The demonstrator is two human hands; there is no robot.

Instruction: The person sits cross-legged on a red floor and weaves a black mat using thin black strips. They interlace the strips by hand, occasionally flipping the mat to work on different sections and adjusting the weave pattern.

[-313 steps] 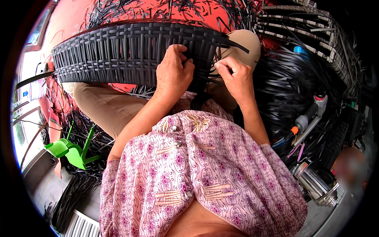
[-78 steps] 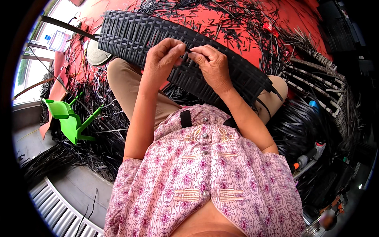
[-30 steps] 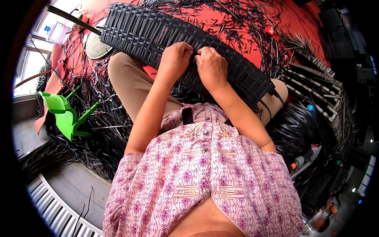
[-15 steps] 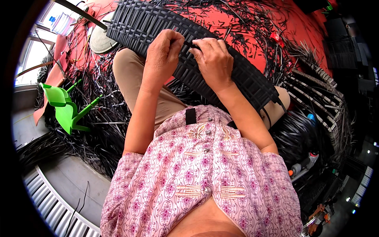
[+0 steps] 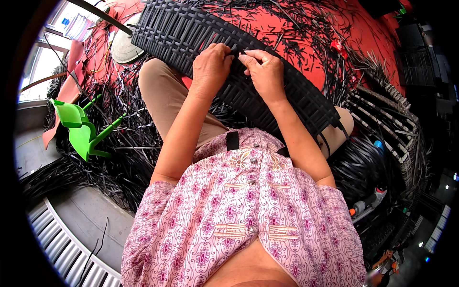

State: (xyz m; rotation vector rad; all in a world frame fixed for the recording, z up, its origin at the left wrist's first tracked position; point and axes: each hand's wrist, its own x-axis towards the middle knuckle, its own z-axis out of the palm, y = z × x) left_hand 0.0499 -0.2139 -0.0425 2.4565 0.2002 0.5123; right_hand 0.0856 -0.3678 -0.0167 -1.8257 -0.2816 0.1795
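Observation:
A long, curved panel (image 5: 167, 36) woven from flat black strips lies slantwise across my lap, from the far left down to my right knee. Over its middle, my left hand (image 5: 213, 67) is closed, with thumb and fingers pressed together. Close beside it, my right hand (image 5: 265, 74) pinches with thumb and forefinger, its other fingers curled. The fingertips almost meet, a small gap apart. Anything thin and dark between them blends into the black weave, so I cannot make out what they grip. A few strip ends stick out at the panel's right end.
Loose black strips (image 5: 126, 167) pile up around my legs. Cut bits are strewn over the red floor covering (image 5: 248, 19). A green plastic piece (image 5: 79, 124) stands at left, a half-woven frame (image 5: 382, 119) at right. A grey-and-orange tool (image 5: 366, 205) lies near my right side.
My left hand has lowered slightly and shifted right, nearer the right hand. My right fingers have turned from spread over the weave to a pinch. The panel is nearly unmoved.

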